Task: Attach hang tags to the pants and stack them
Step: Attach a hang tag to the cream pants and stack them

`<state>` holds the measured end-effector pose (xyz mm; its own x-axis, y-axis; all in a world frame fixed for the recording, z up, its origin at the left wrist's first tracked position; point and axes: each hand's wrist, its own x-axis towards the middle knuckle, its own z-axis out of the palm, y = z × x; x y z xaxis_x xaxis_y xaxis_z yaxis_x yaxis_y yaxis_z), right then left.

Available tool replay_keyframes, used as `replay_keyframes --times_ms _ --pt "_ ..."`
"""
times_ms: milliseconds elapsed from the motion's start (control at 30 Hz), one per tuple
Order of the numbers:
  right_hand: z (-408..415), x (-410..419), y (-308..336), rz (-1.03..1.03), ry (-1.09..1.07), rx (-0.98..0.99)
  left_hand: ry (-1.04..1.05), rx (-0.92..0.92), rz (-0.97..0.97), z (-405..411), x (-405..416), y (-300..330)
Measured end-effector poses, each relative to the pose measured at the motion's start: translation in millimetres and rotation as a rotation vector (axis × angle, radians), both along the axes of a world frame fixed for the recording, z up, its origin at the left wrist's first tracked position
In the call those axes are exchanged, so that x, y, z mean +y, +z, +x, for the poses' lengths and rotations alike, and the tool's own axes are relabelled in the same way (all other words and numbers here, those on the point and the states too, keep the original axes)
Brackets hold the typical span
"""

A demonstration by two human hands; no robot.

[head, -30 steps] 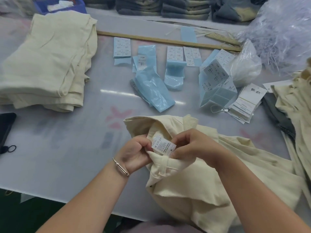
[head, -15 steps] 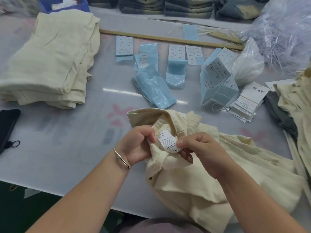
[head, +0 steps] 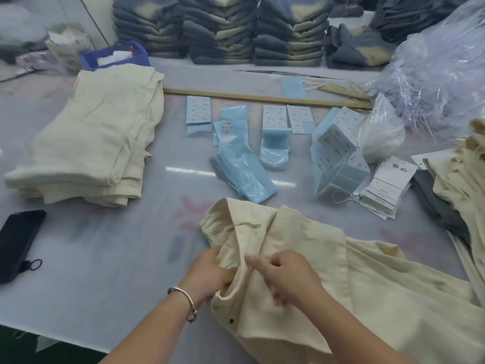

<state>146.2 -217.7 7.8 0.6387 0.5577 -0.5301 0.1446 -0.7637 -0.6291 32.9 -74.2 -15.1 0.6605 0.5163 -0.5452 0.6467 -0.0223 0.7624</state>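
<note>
Cream pants (head: 301, 258) lie crumpled at 6 o'clock on the table (head: 105, 258), waistband toward the centre and legs trailing off to 4 o'clock. Both hands work at the waistband. The left hand (head: 207, 274), a bangle (head: 183, 298) on its wrist, is closed on a fold of the fabric, its fingers partly tucked under the cloth. The right hand (head: 286, 277) rests on top just beside it, fingers curled and pinching the raised edge of the fabric; motion blur hides whether anything else is between them.

At 10 o'clock sits a stack (head: 89, 143) of folded cream pants. Around 12 to 1 o'clock, blue sleeves (head: 244, 174) and printed label sheets (head: 198, 111) are spread out, with a wooden stick (head: 262, 98) lying behind them. White hang tags (head: 385, 187) are fanned at 2 o'clock, near a clear bag (head: 380, 135). More cream cloth (head: 464, 179) hangs at 3 o'clock. A black phone (head: 18, 240) lies at 9 o'clock. Dark folded garments (head: 236, 30) are piled along the far edge.
</note>
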Motion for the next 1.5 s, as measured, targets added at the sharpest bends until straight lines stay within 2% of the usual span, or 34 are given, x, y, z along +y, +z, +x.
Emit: replay_keyframes --times_ms 100,167,200,267,333,433,533,600,767,867,933,1033,1133,1200,1333,1500 --pt "-5 21 -1 0.041 0.028 -0.008 -0.226 0.171 0.525 10 -6 3" --pt "-1 30 -1 0.191 -0.038 0.061 -0.369 0.292 0.692 13 -7 2" --pt "1 33 -2 0.259 -0.066 0.055 -0.424 0.349 0.692 14 -6 3" --pt "5 38 -3 0.352 -0.115 -0.039 -0.489 0.374 0.543 14 2 1" --pt "8 42 -6 0.421 -0.177 -0.141 -0.524 0.303 0.341 12 21 0" --pt "12 50 -13 0.441 -0.224 -0.325 -0.478 0.180 0.252 13 62 3" --pt "13 59 -24 0.384 -0.223 -0.415 -0.176 0.001 0.280 34 109 9" --pt "12 66 -30 0.309 -0.176 -0.429 -0.021 -0.104 0.384 59 142 15" --pt "9 70 -43 0.271 -0.165 -0.471 0.108 -0.318 0.646 146 196 19" --pt "10 70 -44 0.330 -0.208 -0.412 0.036 -0.409 0.752 202 217 12" --pt "12 70 -43 0.404 -0.257 -0.361 -0.092 -0.388 0.835 234 229 1" --pt "24 79 -31 0.542 -0.323 -0.376 -0.422 -0.192 1.005 271 248 -20" --pt "54 101 -15 0.621 -0.357 -0.469 -0.596 -0.009 1.015 288 262 -35" --pt "80 122 -6 0.637 -0.380 -0.504 -0.635 0.033 0.979 290 267 -40" --pt "130 170 2 0.644 -0.371 -0.546 -0.672 0.012 1.028 280 268 -46" --pt "169 234 -11 0.535 -0.235 -0.580 -0.558 -0.192 1.032 258 265 -55"
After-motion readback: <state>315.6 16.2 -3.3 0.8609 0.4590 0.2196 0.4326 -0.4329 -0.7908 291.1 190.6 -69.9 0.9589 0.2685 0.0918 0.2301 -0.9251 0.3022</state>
